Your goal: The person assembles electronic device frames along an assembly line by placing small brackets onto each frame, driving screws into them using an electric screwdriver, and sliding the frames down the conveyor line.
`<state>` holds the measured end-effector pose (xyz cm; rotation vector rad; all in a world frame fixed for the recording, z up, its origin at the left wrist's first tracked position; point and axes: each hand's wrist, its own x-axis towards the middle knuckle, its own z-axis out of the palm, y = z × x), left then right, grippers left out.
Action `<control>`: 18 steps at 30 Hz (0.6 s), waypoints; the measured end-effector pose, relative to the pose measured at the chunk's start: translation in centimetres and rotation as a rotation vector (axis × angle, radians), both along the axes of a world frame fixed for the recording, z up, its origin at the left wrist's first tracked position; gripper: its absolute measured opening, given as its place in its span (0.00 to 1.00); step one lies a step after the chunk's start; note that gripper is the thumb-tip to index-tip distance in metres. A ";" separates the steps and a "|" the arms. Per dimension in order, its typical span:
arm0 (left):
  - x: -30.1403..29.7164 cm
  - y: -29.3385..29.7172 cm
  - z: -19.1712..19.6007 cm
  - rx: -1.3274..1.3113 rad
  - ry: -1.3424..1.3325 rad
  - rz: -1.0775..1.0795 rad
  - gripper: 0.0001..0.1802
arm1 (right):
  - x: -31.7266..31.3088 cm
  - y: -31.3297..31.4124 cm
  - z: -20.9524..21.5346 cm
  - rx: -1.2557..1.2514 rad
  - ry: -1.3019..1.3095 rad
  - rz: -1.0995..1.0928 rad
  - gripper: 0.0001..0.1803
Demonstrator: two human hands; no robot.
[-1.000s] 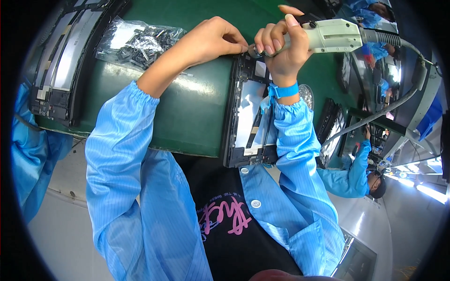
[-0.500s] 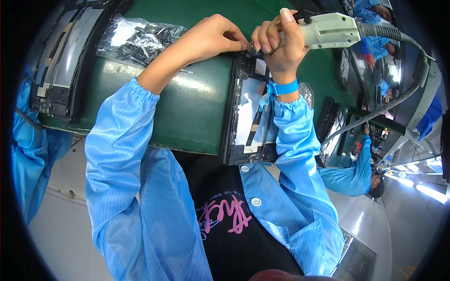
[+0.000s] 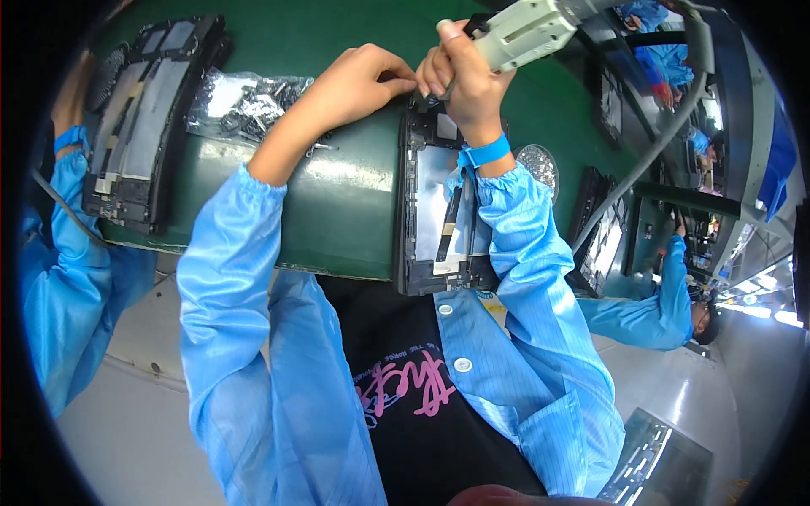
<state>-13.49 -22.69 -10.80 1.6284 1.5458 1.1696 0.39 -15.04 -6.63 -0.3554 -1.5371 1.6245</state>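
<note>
In my right hand (image 3: 474, 80) is a pale grey-green electric screwdriver (image 3: 527, 35), its cable end pointing up and to the right. The tool's front end is mostly hidden by my fingers, close to the far end of an opened tablet (image 3: 430, 211). That tablet lies lengthwise before me, with black frame, silvery panel and dark ribbon strip showing. My left hand (image 3: 364, 83) reaches to the same far end, thumb and forefinger pressed together beside the right fingertips. Anything in that pinch is too small to make out. A blue strap (image 3: 487, 154) circles my right wrist.
A clear bag of small dark parts (image 3: 245, 105) lies left of my left forearm on the green table (image 3: 337, 228). Farther left stands another opened tablet (image 3: 139, 126), with a co-worker's sleeve (image 3: 63, 278) beside it. A round dish (image 3: 538, 169) of small pieces sits right.
The screwdriver has tilted, its rear end swinging upward. Both hands and the tablet appear slightly farther left in the picture, and the view has shifted. My left pinch stays at the tablet's far end.
</note>
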 end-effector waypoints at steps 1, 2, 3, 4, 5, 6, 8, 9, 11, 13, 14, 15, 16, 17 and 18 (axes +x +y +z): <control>0.3 -0.4 0.6 0.052 0.091 0.111 0.10 | 0.0 0.0 0.1 -0.026 0.011 0.026 0.05; 0.7 -1.1 0.8 0.180 0.156 0.229 0.10 | -0.1 0.0 0.2 -0.020 0.028 0.023 0.05; 1.3 -2.6 1.3 0.237 0.166 0.328 0.09 | -0.3 -0.8 0.8 -0.012 0.000 -0.030 0.06; 2.3 -4.5 2.0 0.294 0.174 0.423 0.09 | -0.3 -1.3 1.1 -0.005 -0.030 -0.086 0.07; 3.9 -6.7 3.1 0.224 0.136 0.410 0.08 | 0.1 -1.2 1.0 -0.007 -0.017 -0.100 0.07; 5.4 -9.0 3.6 0.267 0.090 0.255 0.10 | 0.4 -0.5 0.6 -0.008 0.014 -0.087 0.07; 9.2 -13.1 3.7 0.159 0.235 0.087 0.35 | 0.8 -0.3 0.6 -0.026 0.024 -0.089 0.06; 10.9 -15.1 3.4 0.118 0.295 0.011 0.45 | 0.6 -0.7 1.0 -0.034 0.043 -0.095 0.06; 13.7 -17.2 2.4 0.058 0.518 -0.039 0.48 | 0.2 -1.5 2.4 -0.021 -0.011 -0.094 0.09; 14.1 -17.0 1.1 0.136 0.576 0.009 0.44 | 1.1 -1.6 4.7 -0.159 -0.005 -0.071 0.04; 14.0 -16.7 0.8 0.132 0.602 -0.004 0.44 | 1.6 -1.1 5.6 -0.099 -0.011 -0.065 0.05; 13.7 -16.1 0.7 0.135 0.568 0.031 0.42 | 2.2 -0.6 6.6 -0.042 -0.015 -0.061 0.06; 13.4 -15.4 0.7 0.139 0.529 0.058 0.40 | 3.1 -0.2 8.8 0.034 -0.092 -0.112 0.07; 12.9 -14.0 1.2 0.160 0.554 0.054 0.38 | 4.3 0.3 10.6 0.031 -0.065 -0.156 0.06; 12.1 -12.9 1.2 0.170 0.574 0.068 0.38 | 4.9 0.8 11.9 0.028 -0.010 -0.159 0.06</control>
